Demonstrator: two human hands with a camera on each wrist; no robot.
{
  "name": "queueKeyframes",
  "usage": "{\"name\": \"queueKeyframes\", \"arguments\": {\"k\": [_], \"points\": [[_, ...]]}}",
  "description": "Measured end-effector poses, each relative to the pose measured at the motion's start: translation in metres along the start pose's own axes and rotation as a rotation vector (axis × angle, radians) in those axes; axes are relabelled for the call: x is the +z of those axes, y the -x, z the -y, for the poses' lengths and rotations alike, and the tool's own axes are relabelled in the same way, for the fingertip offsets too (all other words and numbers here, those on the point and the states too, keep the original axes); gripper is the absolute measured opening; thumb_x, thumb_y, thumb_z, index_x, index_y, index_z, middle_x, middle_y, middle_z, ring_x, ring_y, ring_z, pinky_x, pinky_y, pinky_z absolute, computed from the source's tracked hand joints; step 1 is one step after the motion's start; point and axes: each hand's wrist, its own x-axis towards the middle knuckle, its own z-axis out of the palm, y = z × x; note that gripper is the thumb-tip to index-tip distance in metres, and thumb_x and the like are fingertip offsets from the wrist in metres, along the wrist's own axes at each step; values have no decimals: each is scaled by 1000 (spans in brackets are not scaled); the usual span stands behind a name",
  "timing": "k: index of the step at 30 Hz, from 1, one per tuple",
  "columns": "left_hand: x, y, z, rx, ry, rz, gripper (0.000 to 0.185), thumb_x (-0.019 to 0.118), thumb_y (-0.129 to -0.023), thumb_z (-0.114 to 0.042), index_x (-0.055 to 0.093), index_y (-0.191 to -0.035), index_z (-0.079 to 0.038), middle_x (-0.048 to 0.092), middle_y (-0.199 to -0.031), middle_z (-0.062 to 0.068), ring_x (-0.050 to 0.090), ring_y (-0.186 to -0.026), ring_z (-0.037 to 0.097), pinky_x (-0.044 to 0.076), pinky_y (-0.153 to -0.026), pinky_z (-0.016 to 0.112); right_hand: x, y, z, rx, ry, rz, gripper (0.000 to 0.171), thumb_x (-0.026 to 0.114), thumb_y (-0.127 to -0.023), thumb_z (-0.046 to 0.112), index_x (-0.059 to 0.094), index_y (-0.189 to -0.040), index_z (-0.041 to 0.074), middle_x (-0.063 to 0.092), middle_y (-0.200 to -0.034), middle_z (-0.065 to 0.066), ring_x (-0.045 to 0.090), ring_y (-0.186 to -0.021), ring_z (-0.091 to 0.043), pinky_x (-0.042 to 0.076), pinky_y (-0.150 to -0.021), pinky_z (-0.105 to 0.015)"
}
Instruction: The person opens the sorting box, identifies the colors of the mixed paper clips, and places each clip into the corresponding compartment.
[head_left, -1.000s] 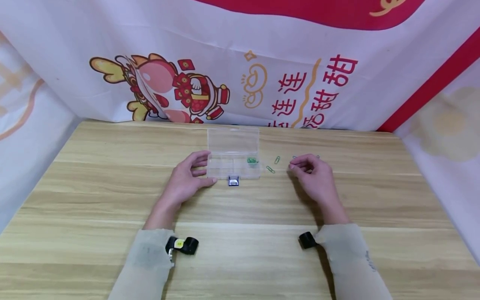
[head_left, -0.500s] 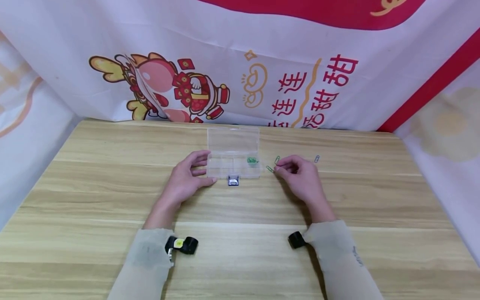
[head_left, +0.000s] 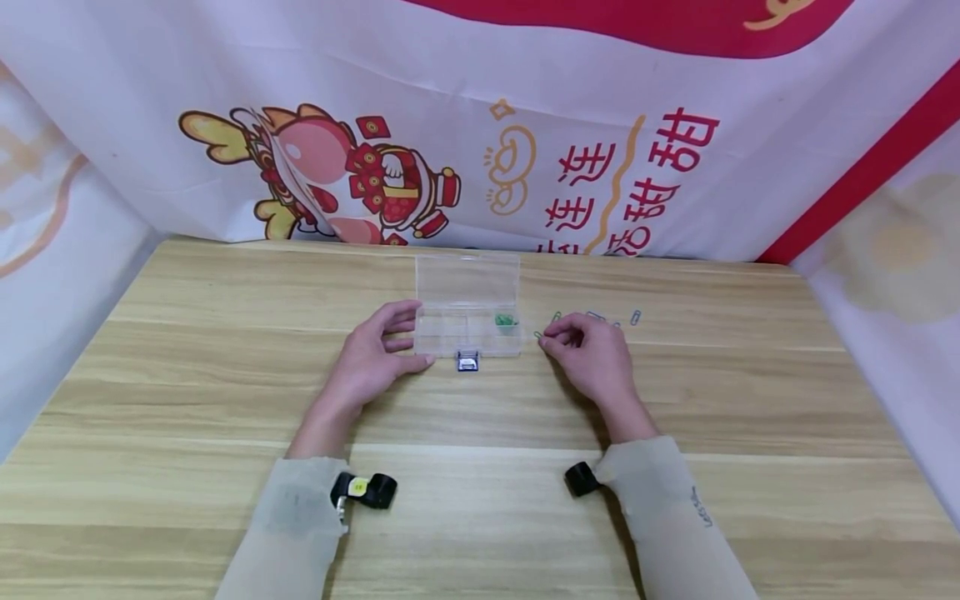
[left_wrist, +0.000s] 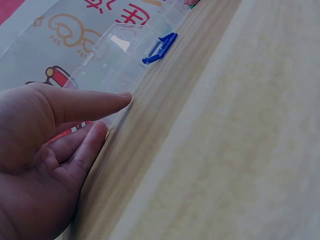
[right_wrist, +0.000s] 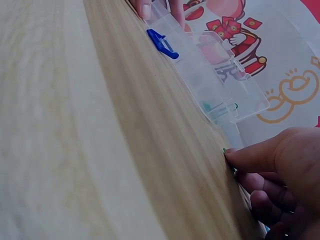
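Observation:
A clear plastic compartment box (head_left: 441, 343) stands with its lid (head_left: 467, 279) raised at the back and its blue latch (head_left: 467, 361) hanging at the front. My left hand (head_left: 367, 358) holds the box's left end, thumb at the front corner and fingers along the side. Green paper clips (head_left: 506, 320) lie in the back right compartment. To the right of the box, my right hand (head_left: 596, 358) pinches a green paper clip (right_wrist: 225, 151) between thumb and fingers, low at the tabletop; most of that clip is hidden by the fingertips.
Another green clip (head_left: 557, 317) lies just behind my right fingers. Blue paper clips (head_left: 636, 317) are scattered behind and to the right of that hand. The wooden table (head_left: 480, 517) ends at a printed cloth backdrop (head_left: 300, 50).
My right hand has moved left across the table to the green clip nearest the box, uncovering blue clips behind it. The left hand and box have stayed put.

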Motion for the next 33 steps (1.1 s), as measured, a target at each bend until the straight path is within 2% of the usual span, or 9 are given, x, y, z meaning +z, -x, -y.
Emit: {"name": "queueKeyframes", "arguments": {"k": [17, 28, 33], "points": [[1, 3, -3, -16, -3, 1, 79, 85, -91, -5, 49, -161, -21, 56, -158, 14, 61, -140, 35, 53, -120, 48, 1, 2, 1, -29, 57, -36, 8, 76, -101, 21, 80, -102, 14, 74, -96, -6, 63, -86, -24, 48, -75, -33], [1, 2, -3, -16, -7, 1, 79, 85, -91, -6, 50, -160, -21, 56, -157, 13, 61, -140, 34, 53, -120, 48, 3, 1, -3, -94, 106, -79, 17, 69, -107, 25, 76, -107, 10, 70, -100, -9, 60, -91, -27, 49, -80, -37], [1, 3, -3, -16, -5, 0, 79, 85, -91, -6, 50, -160, -21, 56, -157, 13, 61, -140, 34, 53, -120, 48, 4, 0, -6, -96, 131, -82, 20, 66, -109, 25, 74, -111, 8, 69, -103, -10, 60, -94, -28, 52, -83, -41]]}}
